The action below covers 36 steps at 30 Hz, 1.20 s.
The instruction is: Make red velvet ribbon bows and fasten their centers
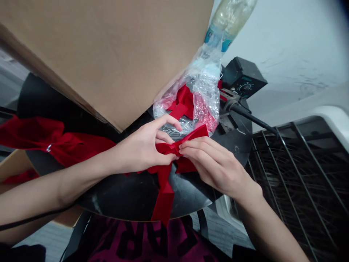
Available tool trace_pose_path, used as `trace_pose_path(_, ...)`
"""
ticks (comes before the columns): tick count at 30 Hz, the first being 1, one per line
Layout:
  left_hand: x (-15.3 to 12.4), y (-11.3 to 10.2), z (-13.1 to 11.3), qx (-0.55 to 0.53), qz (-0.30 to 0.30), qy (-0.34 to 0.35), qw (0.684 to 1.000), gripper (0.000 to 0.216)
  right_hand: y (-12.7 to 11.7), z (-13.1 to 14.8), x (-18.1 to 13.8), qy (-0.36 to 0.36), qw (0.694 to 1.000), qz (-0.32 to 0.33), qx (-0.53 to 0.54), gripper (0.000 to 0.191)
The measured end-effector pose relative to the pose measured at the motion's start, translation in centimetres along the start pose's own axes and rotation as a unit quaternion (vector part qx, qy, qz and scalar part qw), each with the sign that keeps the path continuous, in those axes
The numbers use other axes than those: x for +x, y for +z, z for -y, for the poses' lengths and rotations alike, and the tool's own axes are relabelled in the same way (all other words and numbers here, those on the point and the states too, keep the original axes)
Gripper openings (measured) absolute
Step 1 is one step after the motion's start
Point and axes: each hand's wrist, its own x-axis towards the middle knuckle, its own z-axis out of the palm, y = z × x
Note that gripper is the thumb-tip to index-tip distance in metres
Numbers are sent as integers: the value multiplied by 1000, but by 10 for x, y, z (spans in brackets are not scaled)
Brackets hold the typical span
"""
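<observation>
The left hand (143,145) and right hand (211,163), wrists turned inward, both pinch a gathered red fabric strip (163,193) between their fingers, just beside a crumpled clear plastic bag (203,92), over a round black surface (117,194).

A plastic bag (201,94) lies on a round board (122,198), cardboard box (95,54) behind, wire rack (297,182) right.

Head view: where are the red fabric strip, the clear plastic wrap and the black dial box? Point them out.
Red fabric strip (163,196), head view, its hanging tail.
Clear plastic wrap (205,78), head view, its upper part.
Black dial box (241,76), head view, its face beside the dial.
</observation>
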Motion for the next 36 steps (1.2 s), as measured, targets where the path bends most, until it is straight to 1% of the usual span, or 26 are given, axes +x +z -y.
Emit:
trace_pose_path(3, -1, 0, 3, 17, 6, 18, 1000, 48, 1, 3, 2, 24, 1000, 7, 6, 28)
trace_pose_path(6, -2, 0, 2, 31, 12, 8, 999, 39, 1, 7, 3, 51, 999, -6, 8, 24)
trace_pose_path(8, -2, 0, 0, 36, 3, -2, 999, 31, 1, 8, 3, 63, 998, -17, 4, 22)
trace_pose_path(11, -1, 2, -4, -3, -4, -14, 1000, 22, -1, 10, 2, 63, 998, -26, 2, 22)
trace_pose_path(14, 1, 3, -4, -66, 6, -46, 997, 14, -1, 10, 1, 46, 998, -41, 8, 23)
trace_pose_path(15, 2, 3, -4, -89, 7, -60, 994, 17, -1, 10, 0, 40, 998, -48, 12, 24)
trace_pose_path(17, 3, 2, -1, -130, 4, -81, 988, 29, 0, 10, 0, 31, 998, -56, 23, 24)
trace_pose_path(19, 3, 2, 0, -146, 0, -84, 986, 41, 0, 11, 0, 36, 997, -52, 38, 23)
trace_pose_path(24, 1, 3, -1, -97, 0, -78, 992, 54, 1, 11, 2, 81, 995, -24, 43, 16)
trace_pose_path(28, -2, 3, -2, -62, 18, -60, 996, 49, -1, 8, 6, 106, 991, 25, 81, 12)
trace_pose_path(30, -3, 1, -1, -48, 45, -48, 997, 45, -4, 5, 8, 124, 985, 55, 108, 12)
trace_pose_path(33, -4, -1, 0, -48, 91, -40, 994, 44, -9, 0, 13, 136, 976, 95, 140, 12)
trace_pose_path(36, -4, -4, -1, -53, 102, -42, 992, 49, -11, -2, 15, 125, 975, 98, 153, 10)
